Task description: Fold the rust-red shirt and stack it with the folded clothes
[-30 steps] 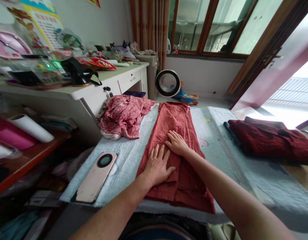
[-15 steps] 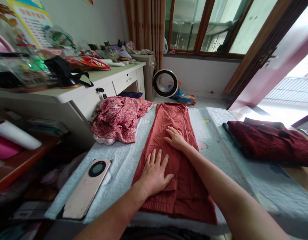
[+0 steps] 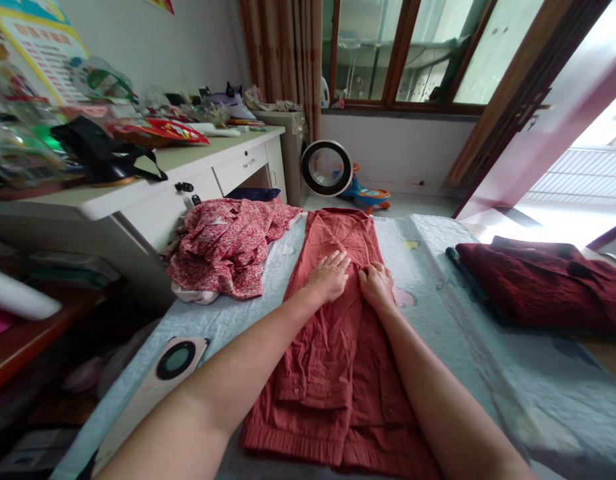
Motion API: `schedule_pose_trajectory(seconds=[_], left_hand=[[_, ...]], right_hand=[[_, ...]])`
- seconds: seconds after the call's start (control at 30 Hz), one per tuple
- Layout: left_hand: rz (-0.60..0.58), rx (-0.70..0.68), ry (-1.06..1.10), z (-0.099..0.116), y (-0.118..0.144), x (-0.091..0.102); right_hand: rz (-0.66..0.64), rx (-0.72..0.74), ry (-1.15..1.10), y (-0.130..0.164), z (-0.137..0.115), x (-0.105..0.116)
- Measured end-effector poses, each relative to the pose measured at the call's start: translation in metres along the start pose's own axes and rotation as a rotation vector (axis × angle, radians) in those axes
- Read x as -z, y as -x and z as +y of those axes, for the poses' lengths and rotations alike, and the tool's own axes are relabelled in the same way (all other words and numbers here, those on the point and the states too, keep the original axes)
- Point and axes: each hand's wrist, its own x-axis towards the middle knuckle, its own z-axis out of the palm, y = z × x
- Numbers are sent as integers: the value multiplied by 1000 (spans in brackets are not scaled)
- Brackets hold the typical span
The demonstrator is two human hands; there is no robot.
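Observation:
A rust-red shirt (image 3: pixel 333 340) lies lengthwise on the pale blue patterned cloth (image 3: pixel 438 373), its sides folded inward. A buttoned cuff rests near its gathered hem. On the upper middle of it my left hand (image 3: pixel 331 277) lies flat, fingers stretched out and close together. Just to the right, my right hand (image 3: pixel 377 283) has its fingers curled and pinched on the fabric, which puckers there. The two hands are a small gap apart. My left forearm partly covers a phone (image 3: pixel 175 360) lying face down at the left.
A heap of pink floral clothing (image 3: pixel 228 247) sits at the back left. Folded dark red clothing (image 3: pixel 538 280) is stacked on the right. Beyond stand a cluttered white desk (image 3: pixel 188 167), a washing machine with its round door (image 3: pixel 328 168) swung out, and a blue ride-on toy (image 3: pixel 368 195).
My left hand has moved forward up the shirt, beside the right. My right hand has gone from flat to pinching and shifted slightly right. A buttoned cuff and more hem now show.

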Motion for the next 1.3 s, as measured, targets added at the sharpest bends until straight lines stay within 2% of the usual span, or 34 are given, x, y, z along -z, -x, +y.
schedule_pose_trajectory(seconds=[0.1,0.23,0.53,0.63,0.73,0.83,0.97,1.3], left_hand=[[-45,31,8,-5,-20,-17],[-73,53,30,-7,-23,-25],[-75,66,34,-9,-22,-30],[-78,63,28,-8,-21,-29],[-88,67,17,-6,-20,-26],[-98,68,9,-5,-19,-24],[-95,65,10,-6,-20,-25],[-87,57,-12,-4,-19,-25]], right_hand=[[-6,-37,-5,-2,1,-1],[-16,-54,-10,-6,6,0],[-29,-140,22,-9,4,6],[14,-148,-10,-6,4,6],[64,-102,-49,-3,6,4],[52,-52,-69,-3,7,1],[69,-77,-66,-5,5,2],[89,-25,137,8,0,19]])
